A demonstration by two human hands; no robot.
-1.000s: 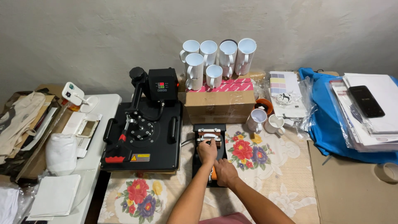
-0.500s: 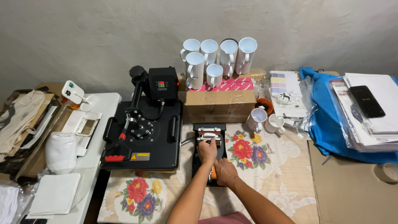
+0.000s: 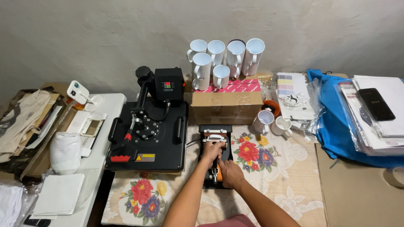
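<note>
A small black mug press [image 3: 215, 131] sits on the flowered tablecloth [image 3: 273, 168] in front of me. My left hand [image 3: 211, 151] rests on top of its middle, fingers curled over the clamp part below the metal bracket. My right hand [image 3: 230, 173] grips the near end of the press, by the orange handle [image 3: 217, 173]. What lies inside the press is hidden by my hands.
A large black flat heat press [image 3: 149, 130] stands just left. Behind is a cardboard box [image 3: 225, 103] topped with several white mugs [image 3: 219, 56]. Two more mugs [image 3: 273, 122] stand to the right, then papers, a blue cloth and a phone [image 3: 376, 104]. Folded cloths lie at left.
My hands have stayed on the mug press; almost nothing has moved.
</note>
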